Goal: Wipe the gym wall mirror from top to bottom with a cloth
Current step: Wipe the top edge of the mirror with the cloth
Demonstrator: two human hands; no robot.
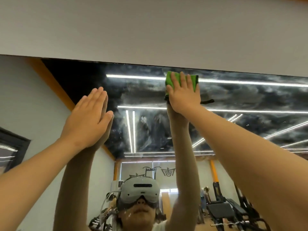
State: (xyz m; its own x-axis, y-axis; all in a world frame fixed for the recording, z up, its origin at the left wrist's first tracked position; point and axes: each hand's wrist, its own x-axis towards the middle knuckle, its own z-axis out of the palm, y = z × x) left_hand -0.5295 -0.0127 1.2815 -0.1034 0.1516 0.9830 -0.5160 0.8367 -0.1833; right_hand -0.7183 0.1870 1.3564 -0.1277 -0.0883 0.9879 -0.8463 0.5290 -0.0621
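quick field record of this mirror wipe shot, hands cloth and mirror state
mirror: wall-mounted, hazy streaks across the upper glass
cloth: green, folded, flat on the glass just under the top edge
right hand: fingers straight, pressing the cloth
left hand: fingers straight, holds nothing, meets its reflection
stage: cloth at the top, likely early in the pass
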